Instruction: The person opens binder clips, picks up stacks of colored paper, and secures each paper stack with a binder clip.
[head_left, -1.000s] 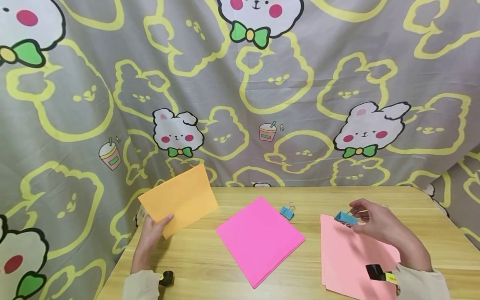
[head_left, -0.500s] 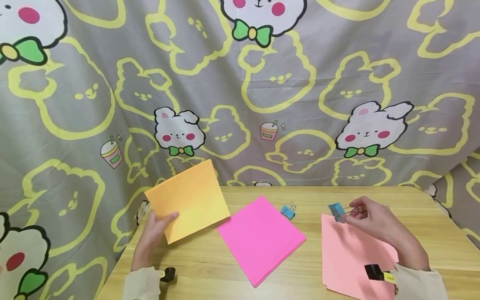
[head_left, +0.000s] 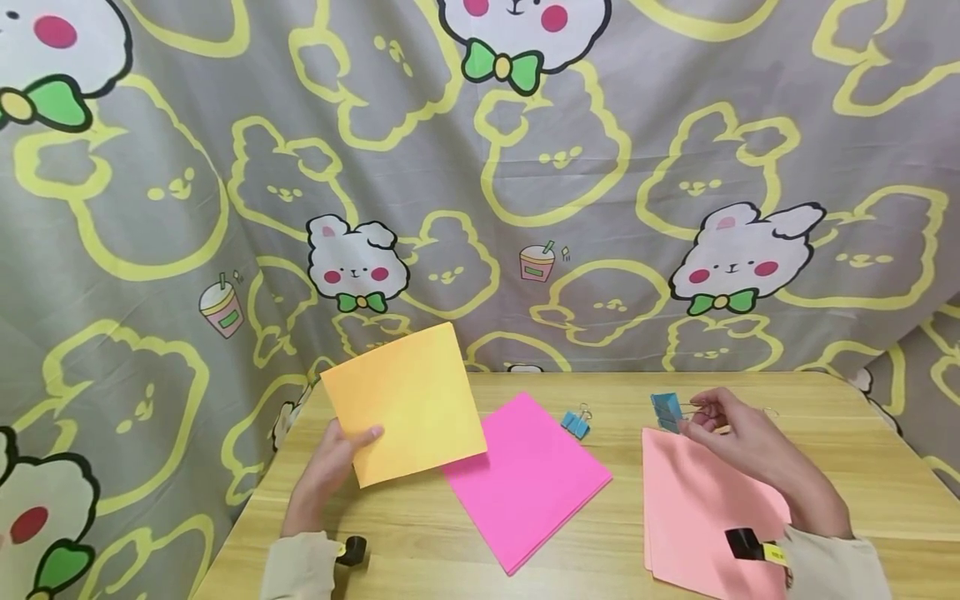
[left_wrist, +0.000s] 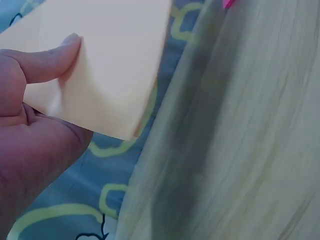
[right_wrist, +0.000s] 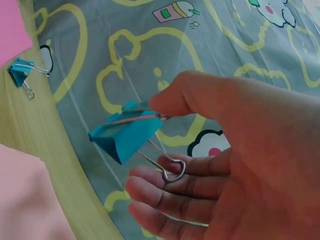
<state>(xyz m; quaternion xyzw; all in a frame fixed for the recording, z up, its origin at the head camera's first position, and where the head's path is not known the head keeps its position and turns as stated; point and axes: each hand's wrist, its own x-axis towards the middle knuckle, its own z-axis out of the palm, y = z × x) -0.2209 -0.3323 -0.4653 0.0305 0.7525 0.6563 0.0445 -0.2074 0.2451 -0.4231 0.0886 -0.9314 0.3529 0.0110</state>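
My left hand [head_left: 337,458] grips the lower left edge of a square orange-yellow paper stack [head_left: 408,404], thumb across its front; the stack is held up and tilted over the table. In the left wrist view the thumb presses on the paper's [left_wrist: 115,75] face and the fingers behind it are hidden. My right hand [head_left: 731,429] holds a blue binder clip [head_left: 666,411] by its wire handles above the far edge of a light pink paper stack [head_left: 705,508]. In the right wrist view the thumb lies on one handle of the clip [right_wrist: 127,132] and fingers touch the other.
A bright pink paper stack [head_left: 528,500] lies turned cornerwise mid-table, partly behind the orange-yellow paper. Another blue binder clip [head_left: 576,423] rests by its far right edge. The wooden table [head_left: 420,542] ends at a grey patterned curtain [head_left: 450,183].
The left hand has carried the orange-yellow paper rightward and turned its face more toward the head camera. The right hand has tilted the binder clip and shifted it slightly left and up.
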